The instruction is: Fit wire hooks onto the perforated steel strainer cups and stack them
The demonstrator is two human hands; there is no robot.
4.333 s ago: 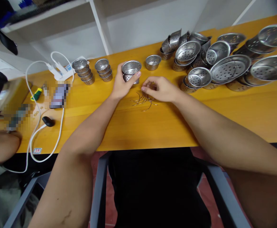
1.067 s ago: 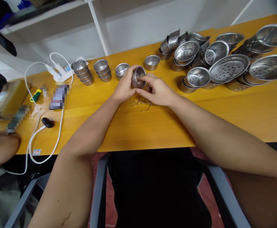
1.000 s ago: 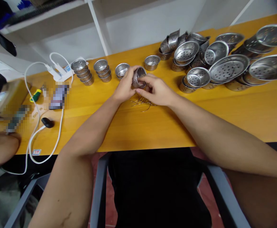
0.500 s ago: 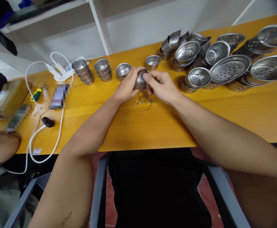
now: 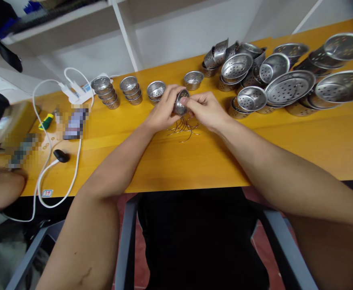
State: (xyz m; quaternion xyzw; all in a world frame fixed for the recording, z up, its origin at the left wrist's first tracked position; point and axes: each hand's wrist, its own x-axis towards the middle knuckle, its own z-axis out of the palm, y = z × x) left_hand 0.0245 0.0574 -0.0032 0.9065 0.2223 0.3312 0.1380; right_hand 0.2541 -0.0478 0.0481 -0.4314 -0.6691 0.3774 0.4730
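A small perforated metal cup (image 5: 181, 103) is tilted on its side above the table, its open mouth turned toward my right hand. My left hand (image 5: 163, 109) is wrapped round the cup from the left. From the other side my right hand (image 5: 206, 108) is closed at the rim, the thumb tip reaching over the opening; whether a wire is also between its fingers is hidden. Just below both hands, several thin curved wires (image 5: 184, 128) lie in a loose heap. Behind my left fingers stand stacked cups (image 5: 156, 89), and a single cup (image 5: 194, 79) stands beyond my right hand.
More stacked cups (image 5: 130, 89) and another stack (image 5: 103, 89) line the back left. Many larger perforated baskets (image 5: 289, 90) crowd the right. On the left lie a phone (image 5: 75, 123), white cables (image 5: 77, 165), a power strip (image 5: 81, 95) and a screwdriver (image 5: 46, 121). Another person's arm (image 5: 3, 187) rests at the far left.
The cup has turned in my hands so that its mouth and inside show more. My right thumb now reaches further over the rim. The view has shifted slightly.
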